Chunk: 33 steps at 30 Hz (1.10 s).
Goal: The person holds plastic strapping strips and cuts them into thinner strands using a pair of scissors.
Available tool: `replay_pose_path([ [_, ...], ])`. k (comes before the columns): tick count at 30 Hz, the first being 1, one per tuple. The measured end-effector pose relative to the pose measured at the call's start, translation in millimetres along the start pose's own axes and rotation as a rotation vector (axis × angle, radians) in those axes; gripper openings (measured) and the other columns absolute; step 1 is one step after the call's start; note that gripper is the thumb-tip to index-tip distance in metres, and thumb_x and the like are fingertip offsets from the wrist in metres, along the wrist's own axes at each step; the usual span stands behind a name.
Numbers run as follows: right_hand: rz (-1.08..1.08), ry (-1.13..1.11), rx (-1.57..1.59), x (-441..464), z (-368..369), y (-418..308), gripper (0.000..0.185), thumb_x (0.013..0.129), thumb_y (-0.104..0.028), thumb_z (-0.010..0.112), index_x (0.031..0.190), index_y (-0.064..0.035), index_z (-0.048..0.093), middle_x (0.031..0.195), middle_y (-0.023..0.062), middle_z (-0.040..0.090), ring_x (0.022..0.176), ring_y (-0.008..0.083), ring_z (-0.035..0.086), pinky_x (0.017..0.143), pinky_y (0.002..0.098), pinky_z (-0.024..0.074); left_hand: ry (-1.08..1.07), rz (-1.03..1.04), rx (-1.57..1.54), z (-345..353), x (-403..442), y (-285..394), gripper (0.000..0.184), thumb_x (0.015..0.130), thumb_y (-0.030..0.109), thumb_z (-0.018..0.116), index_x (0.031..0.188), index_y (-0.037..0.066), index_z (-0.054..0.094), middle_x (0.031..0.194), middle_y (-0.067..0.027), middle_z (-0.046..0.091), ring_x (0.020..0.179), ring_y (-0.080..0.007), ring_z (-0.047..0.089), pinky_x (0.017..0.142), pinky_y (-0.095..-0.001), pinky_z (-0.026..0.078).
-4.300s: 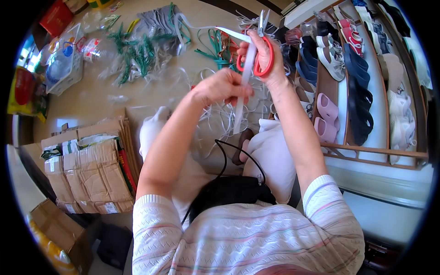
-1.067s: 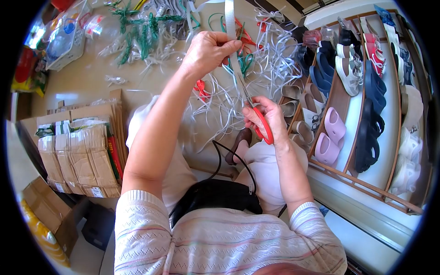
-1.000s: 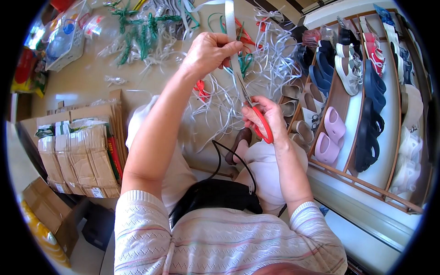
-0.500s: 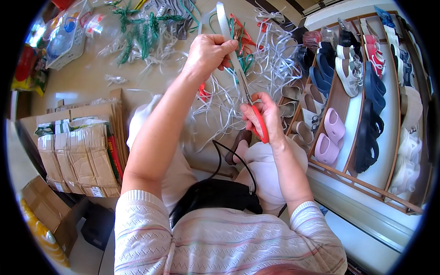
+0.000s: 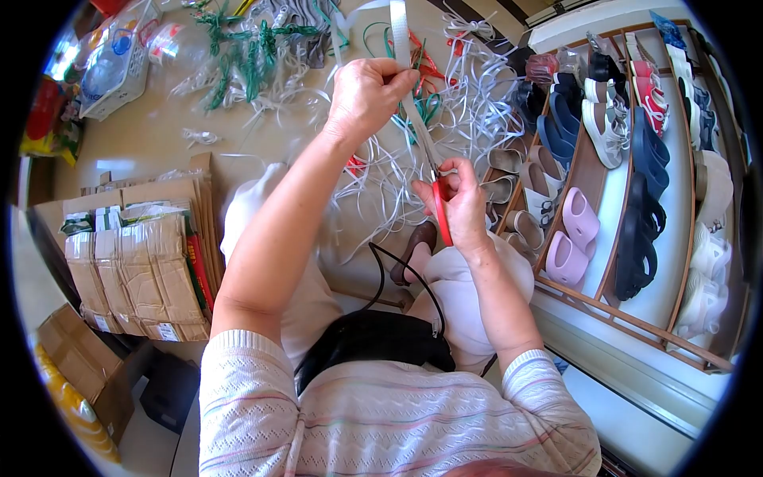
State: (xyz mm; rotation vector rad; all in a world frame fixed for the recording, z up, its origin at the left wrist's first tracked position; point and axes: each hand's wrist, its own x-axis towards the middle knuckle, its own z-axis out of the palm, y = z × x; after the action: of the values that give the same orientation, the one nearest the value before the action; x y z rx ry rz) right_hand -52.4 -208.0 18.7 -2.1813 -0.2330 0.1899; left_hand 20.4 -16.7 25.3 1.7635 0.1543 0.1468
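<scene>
My left hand (image 5: 366, 95) pinches a white plastic strap (image 5: 399, 36) between thumb and fingers, and the strap runs above and below the pinch. Lower and to the right, my right hand (image 5: 459, 203) is closed around the red handle of the scissors (image 5: 440, 208). The scissor blades point up toward my left hand and lie along the lower part of the strap; whether they grip it I cannot tell. Behind my hands, a tangle of white strips (image 5: 481, 99) with red and green pieces covers the floor.
A shoe rack (image 5: 604, 306) with sandals, slippers and sneakers stands on the right. Flattened cardboard (image 5: 147, 278) is stacked at the left. A white basket (image 5: 115, 99), a clear bottle (image 5: 176, 46) and a green tangled bundle (image 5: 258, 60) lie at the upper left.
Since the oldest frame, the scissors have come down from near the top and now point up along the strap. Over the last second, my left hand has shifted slightly and the scissors have turned more upright.
</scene>
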Motion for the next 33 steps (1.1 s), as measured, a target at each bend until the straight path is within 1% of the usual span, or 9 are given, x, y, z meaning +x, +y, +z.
replay_pose_path([
  [7, 0.130, -0.026, 0.097, -3, -4, -10, 0.036, 0.073, -0.010, 0.071, 0.090, -0.0044, 0.040, 0.060, 0.0036, 0.056, 0.044, 0.0067, 0.049, 0.038, 0.0197, 0.0385, 0.026, 0.087, 0.063, 1, 0, 0, 0.019, 0.081, 0.019, 0.062, 0.082, 0.000, 0.066, 0.057, -0.0005, 0.056, 0.049, -0.0048, 0.051, 0.047, -0.0214, 0.042],
  [10, 0.106, -0.039, 0.101, -3, -4, -8, 0.036, 0.073, -0.010, 0.072, 0.088, -0.0051, 0.040, 0.059, 0.0032, 0.055, 0.044, 0.0064, 0.049, 0.038, 0.0194, 0.0380, 0.045, 0.158, 0.088, 2, -1, -1, 0.019, 0.080, 0.018, 0.062, 0.082, -0.001, 0.065, 0.057, -0.0005, 0.056, 0.050, -0.0049, 0.051, 0.048, -0.0215, 0.043],
  [13, 0.154, -0.083, 0.114, -3, -8, -11, 0.037, 0.073, -0.015, 0.072, 0.091, -0.0035, 0.042, 0.059, 0.0043, 0.057, 0.046, 0.0066, 0.049, 0.040, 0.0214, 0.0384, 0.030, 0.218, 0.110, 2, -1, -1, 0.019, 0.081, 0.018, 0.062, 0.081, -0.001, 0.065, 0.057, 0.0001, 0.056, 0.050, -0.0047, 0.051, 0.048, -0.0212, 0.042],
  [16, 0.248, -0.170, 0.244, 0, -14, -18, 0.037, 0.074, -0.015, 0.071, 0.099, -0.0048, 0.045, 0.060, 0.0030, 0.056, 0.045, 0.0069, 0.050, 0.039, 0.0202, 0.0382, -0.051, 0.061, -0.033, 1, -2, 4, 0.019, 0.081, 0.019, 0.062, 0.081, 0.000, 0.065, 0.057, 0.0010, 0.055, 0.050, -0.0045, 0.051, 0.046, -0.0206, 0.041],
  [19, 0.408, -0.243, 0.495, 1, -17, -20, 0.040, 0.076, -0.016, 0.069, 0.107, -0.0070, 0.046, 0.061, 0.0020, 0.055, 0.044, 0.0083, 0.051, 0.038, 0.0196, 0.0384, -0.141, -0.048, -0.139, 1, -5, 9, 0.020, 0.082, 0.021, 0.062, 0.080, 0.001, 0.065, 0.057, 0.0018, 0.055, 0.050, -0.0044, 0.051, 0.045, -0.0199, 0.041],
  [22, 0.446, -0.278, 0.625, 1, -18, -21, 0.040, 0.077, -0.018, 0.068, 0.108, -0.0075, 0.045, 0.061, 0.0018, 0.055, 0.043, 0.0099, 0.052, 0.038, 0.0195, 0.0381, -0.146, -0.086, -0.199, 0, -6, 11, 0.021, 0.082, 0.022, 0.062, 0.081, 0.001, 0.065, 0.057, 0.0016, 0.054, 0.050, -0.0046, 0.051, 0.045, -0.0199, 0.041],
  [28, 0.424, -0.308, 0.700, 2, -17, -23, 0.044, 0.080, -0.026, 0.065, 0.111, -0.0051, 0.042, 0.066, 0.0036, 0.056, 0.054, 0.0105, 0.057, 0.041, 0.0197, 0.0402, -0.159, -0.163, -0.331, 1, -6, 6, 0.022, 0.082, 0.021, 0.062, 0.078, 0.000, 0.064, 0.057, -0.0008, 0.055, 0.048, -0.0066, 0.051, 0.043, -0.0209, 0.041],
  [31, 0.306, -0.349, 0.607, 5, -15, -16, 0.038, 0.086, -0.027, 0.056, 0.111, -0.0022, 0.041, 0.069, 0.0053, 0.057, 0.053, 0.0119, 0.055, 0.040, 0.0203, 0.0392, -0.174, -0.217, -0.406, 0, -5, 5, 0.021, 0.082, 0.020, 0.062, 0.078, 0.000, 0.063, 0.057, -0.0012, 0.054, 0.047, -0.0074, 0.051, 0.041, -0.0213, 0.040],
  [33, 0.313, -0.341, 0.576, 5, -14, -16, 0.036, 0.086, -0.027, 0.056, 0.109, -0.0026, 0.043, 0.068, 0.0038, 0.055, 0.051, 0.0103, 0.052, 0.039, 0.0198, 0.0372, -0.186, -0.238, -0.443, 1, -5, 5, 0.021, 0.082, 0.020, 0.062, 0.078, 0.000, 0.063, 0.056, -0.0011, 0.054, 0.046, -0.0075, 0.051, 0.041, -0.0215, 0.040],
])
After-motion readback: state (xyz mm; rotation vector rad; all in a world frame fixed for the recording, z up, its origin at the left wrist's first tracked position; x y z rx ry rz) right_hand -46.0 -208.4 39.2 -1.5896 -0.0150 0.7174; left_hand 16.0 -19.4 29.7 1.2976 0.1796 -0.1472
